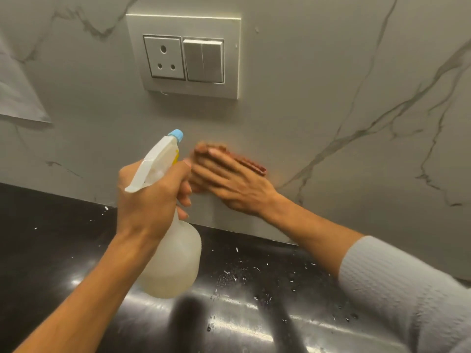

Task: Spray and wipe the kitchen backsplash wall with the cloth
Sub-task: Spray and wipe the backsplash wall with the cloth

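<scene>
Two hands work: left hand grip clenched around translucent spray bottle; right hand, at 3 o'clock, presses reddish-brown cloth flat on grey marbled backsplash.

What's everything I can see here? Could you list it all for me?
Wall: one, grey marble with dark veins, fills the background.
Socket plate: one, white, on the wall at upper centre, with a three-pin socket and switches.
Counter: one, glossy black, below the wall, flecked with droplets.
Spray bottle: one, translucent white with a blue nozzle tip, held over the counter.
Cloth: one, reddish-brown, pressed flat on the wall below the socket plate.
Sleeve: one, pale ribbed, lower right.
Left hand: gripping the spray bottle's neck.
Right hand: flat on the cloth, blurred.
</scene>
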